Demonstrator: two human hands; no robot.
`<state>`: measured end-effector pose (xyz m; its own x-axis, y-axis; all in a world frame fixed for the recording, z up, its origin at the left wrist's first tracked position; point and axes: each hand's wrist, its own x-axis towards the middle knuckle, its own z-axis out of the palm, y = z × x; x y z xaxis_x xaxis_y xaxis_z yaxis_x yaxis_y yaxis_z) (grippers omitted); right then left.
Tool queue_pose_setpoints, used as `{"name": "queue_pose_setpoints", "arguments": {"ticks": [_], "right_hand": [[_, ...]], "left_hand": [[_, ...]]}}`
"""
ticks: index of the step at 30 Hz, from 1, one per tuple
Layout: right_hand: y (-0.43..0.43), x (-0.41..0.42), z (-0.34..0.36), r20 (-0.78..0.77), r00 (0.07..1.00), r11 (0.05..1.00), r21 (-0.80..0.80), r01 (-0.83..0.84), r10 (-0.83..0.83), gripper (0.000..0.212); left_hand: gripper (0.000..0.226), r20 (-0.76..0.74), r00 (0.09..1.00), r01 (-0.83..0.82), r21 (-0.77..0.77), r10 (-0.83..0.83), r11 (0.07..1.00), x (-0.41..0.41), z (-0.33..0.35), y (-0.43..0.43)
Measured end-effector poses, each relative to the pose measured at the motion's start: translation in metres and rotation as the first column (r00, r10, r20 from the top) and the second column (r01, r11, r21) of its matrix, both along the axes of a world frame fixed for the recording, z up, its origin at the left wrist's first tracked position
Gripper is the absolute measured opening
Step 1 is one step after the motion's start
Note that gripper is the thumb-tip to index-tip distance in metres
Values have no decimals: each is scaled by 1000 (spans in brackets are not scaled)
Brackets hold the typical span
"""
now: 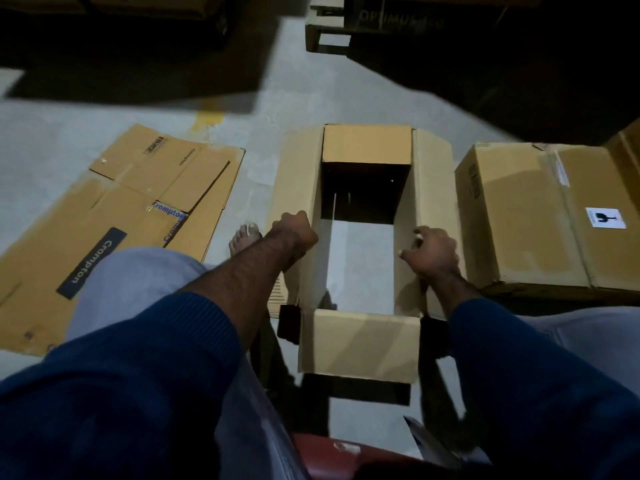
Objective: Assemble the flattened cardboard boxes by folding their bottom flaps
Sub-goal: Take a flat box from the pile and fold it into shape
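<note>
1. A box (pixel 367 143) is standing open on the floor (pixel 304 98), just in front of the seated person, with floor showing through its middle.
2. The left hand (pixel 294 230) is curling tightly round the left flap (pixel 294 174).
3. The right hand (pixel 433 251) is gripping the right flap (pixel 433 174) with bent fingers.
4. The cardboard is likely light and stiff but easily creased, so holding each flap mid-edge seems best.
5. Flat boxes (pixel 114 209) are lying left, and a closed box (pixel 540 220) is sitting right.
</note>
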<state>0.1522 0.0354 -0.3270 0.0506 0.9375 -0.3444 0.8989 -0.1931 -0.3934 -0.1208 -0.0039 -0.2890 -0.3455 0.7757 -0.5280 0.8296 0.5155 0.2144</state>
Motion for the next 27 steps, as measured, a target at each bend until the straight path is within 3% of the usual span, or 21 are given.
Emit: {"name": "queue_pose_setpoints", "arguments": {"ticks": [3,5,8,11,15,21,23,25,27], "right_hand": [[14,2,-14,3,993,991,-63,121,-121,86],[26,1,-23,-34,986,979,-135,155,-161,92],[42,0,-34,-35,988,969,-203,143,-154,75],[49,-2,-40,4,996,975,-200,93,-94,49],[42,-7,-37,-11,995,982,-163,98,-101,34],[3,0,-13,-16,994,976,-193,102,-107,27],[-12,17,-32,78,992,973,-203,111,-97,21],[-40,20,-3,180,984,979,-202,39,-2,28],[-65,13,30,158,986,969,-247,-6,46,30]], "left_hand": [[59,14,990,-141,5,141,990,0,-23,14],[68,132,960,-253,19,248,967,-1,-36,25],[78,355,856,-412,28,376,911,-5,-45,34],[57,364,875,-346,7,320,938,-8,-55,36],[15,323,913,-293,96,249,951,-9,-58,32],[21,404,892,-270,118,202,956,-12,-39,1],[15,443,872,-267,73,209,961,-11,-31,-19],[14,473,851,-263,6,229,965,-10,-24,-39],[22,482,836,-250,-89,261,964,-7,-18,-59]]}}
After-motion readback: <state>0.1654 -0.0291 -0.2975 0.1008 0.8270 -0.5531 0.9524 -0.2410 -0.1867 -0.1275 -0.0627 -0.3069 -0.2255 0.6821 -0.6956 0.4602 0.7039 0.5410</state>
